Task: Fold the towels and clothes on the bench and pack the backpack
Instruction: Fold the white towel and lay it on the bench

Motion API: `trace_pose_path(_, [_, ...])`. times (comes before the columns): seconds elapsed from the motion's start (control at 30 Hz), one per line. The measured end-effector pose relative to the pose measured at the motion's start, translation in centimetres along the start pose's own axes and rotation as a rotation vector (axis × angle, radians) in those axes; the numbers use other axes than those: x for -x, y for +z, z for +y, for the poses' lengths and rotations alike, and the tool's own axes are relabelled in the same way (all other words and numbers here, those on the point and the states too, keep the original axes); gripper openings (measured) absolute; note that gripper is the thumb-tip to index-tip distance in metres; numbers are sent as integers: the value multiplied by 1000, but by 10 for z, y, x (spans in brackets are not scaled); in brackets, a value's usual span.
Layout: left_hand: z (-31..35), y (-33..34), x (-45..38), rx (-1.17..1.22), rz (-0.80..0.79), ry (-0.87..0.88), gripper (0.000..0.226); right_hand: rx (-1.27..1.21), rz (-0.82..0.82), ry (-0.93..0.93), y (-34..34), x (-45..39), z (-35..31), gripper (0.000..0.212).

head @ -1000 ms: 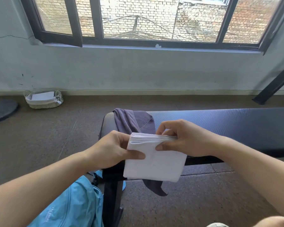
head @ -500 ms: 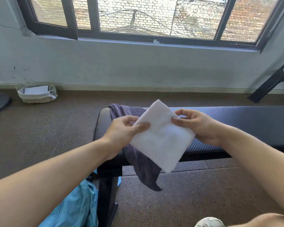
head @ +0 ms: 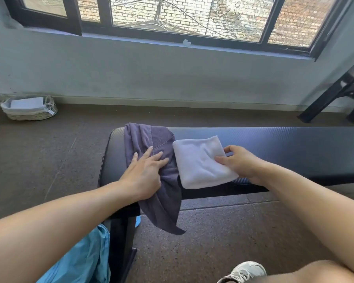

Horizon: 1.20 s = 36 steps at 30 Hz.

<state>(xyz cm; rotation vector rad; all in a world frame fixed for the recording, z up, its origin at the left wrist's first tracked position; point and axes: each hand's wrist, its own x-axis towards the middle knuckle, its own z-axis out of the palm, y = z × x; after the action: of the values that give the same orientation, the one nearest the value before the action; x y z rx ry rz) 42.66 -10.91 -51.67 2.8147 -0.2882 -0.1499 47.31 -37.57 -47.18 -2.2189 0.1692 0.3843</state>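
A folded white towel [head: 198, 162] lies on the black padded bench [head: 274, 144]. My right hand [head: 239, 162] pinches its right edge between thumb and fingers. Just left of it a dark purple cloth [head: 159, 180] is draped over the bench's left end and hangs off the front edge. My left hand [head: 145, 174] rests flat on that cloth with straight fingers. A light blue backpack [head: 84, 260] sits on the floor below the bench's left end, partly hidden by my left forearm.
A wicker basket [head: 29, 109] with white cloth stands by the wall at far left. A black metal frame [head: 335, 88] leans at the right. My shoe [head: 243, 271] and knee show at the bottom right. The bench's right part is bare.
The white towel, held up in both hands before, now lies on the bench. My left hand let go of it and moved onto the purple cloth.
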Motion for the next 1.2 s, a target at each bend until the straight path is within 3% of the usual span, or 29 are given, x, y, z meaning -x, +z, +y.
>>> trace_pose_path(0.33, [-48, -24, 26, 81, -8, -119, 80, -151, -20, -16, 40, 2, -18, 41])
trace_pose_path(0.4, [-49, -25, 29, 188, 78, -103, 73, 55, -11, -3, 30, 10, -22, 50])
trace_pose_path(0.47, [-40, -27, 30, 291, 257, -78, 60, 498, 144, -78, 20, 12, -25, 53])
trace_pose_path(0.5, [-32, -29, 28, 312, 344, -63, 53, 591, 245, -166, 19, 11, -27, 50])
trace_pose_path(0.57, [-9, -29, 18, 286, 433, -16, 48, 531, 312, -375, 25, 11, -34, 43])
trace_pose_path(0.67, [25, -21, -6, 163, 340, 59, 51, 570, 210, -602, 48, 1, -43, 46])
trace_pose_path(0.77, [41, -6, -24, 48, 149, 12, 58, 641, 43, -565, 66, -13, -35, 52])
trace_pose_path(0.87, [41, 7, -29, -43, 3, -1, 61, 695, -16, -527, 75, -22, -19, 56])
trace_pose_path(1.2, [25, 7, -30, -99, -83, 46, 72, 702, -58, -411, 61, -26, -5, 63])
